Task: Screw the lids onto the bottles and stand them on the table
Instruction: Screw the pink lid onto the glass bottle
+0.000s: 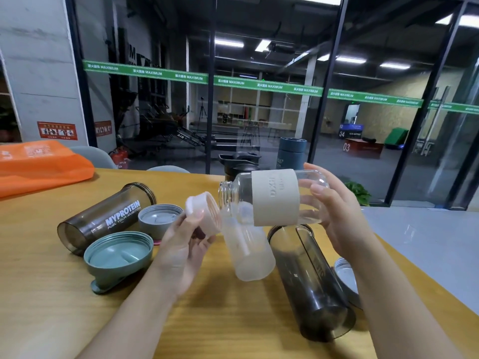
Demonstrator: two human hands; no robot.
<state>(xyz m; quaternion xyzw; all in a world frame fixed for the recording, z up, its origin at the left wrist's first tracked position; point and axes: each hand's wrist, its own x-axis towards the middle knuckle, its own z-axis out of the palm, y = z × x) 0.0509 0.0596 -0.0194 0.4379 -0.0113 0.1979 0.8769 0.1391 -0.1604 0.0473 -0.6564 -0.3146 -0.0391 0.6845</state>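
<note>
An orange bag [39, 164] lies far left on the wooden table [233, 320]. Three bottles lie uncapped beside two green lids [119, 257]. The left hand [181, 244] pinches a pink lid [204, 213] just beside the mouth of the clear sleeved bottle [274, 198] gripped mid-air by the right hand [334, 216]. Two capped bottles stand behind.

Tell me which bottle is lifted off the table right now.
The clear glass bottle with the beige sleeve, held sideways in the right hand. The other open bottles lie on the table.

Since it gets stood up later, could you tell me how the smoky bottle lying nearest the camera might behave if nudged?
The smoky bottle lies on its side and looks round, so it would probably roll. It appears empty, likely light.
</note>
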